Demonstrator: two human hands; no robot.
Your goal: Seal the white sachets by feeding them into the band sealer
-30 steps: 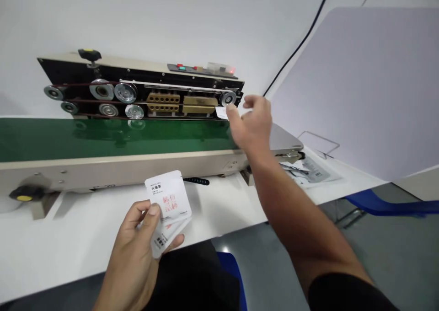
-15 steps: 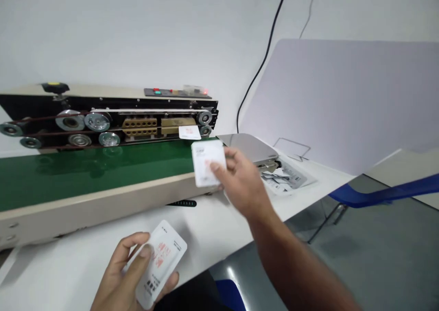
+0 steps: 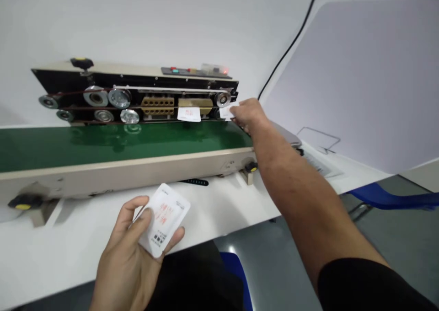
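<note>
My left hand (image 3: 133,242) grips white sachets (image 3: 163,219) with red and black print, thumb across the front one. My right hand (image 3: 247,114) is stretched out to the right end of a band sealing machine (image 3: 137,91). Between its fingers is a white sachet (image 3: 227,111), its edge by the metal rollers (image 3: 223,99). Another printed sachet (image 3: 189,114) is caught in the machine below the brass block, hanging over the green conveyor belt (image 3: 164,137).
A white table (image 3: 219,206) carries the machine. A dark strap (image 3: 197,182) lies by the conveyor frame. Behind my right forearm are a grey plate (image 3: 286,135) and a flat printed bag (image 3: 318,167). A blue chair (image 3: 394,196) stands right.
My right hand has carried its sachet up and away to the machine's right end. The sachet in the machine has moved left along it. My left hand still holds its sachets.
</note>
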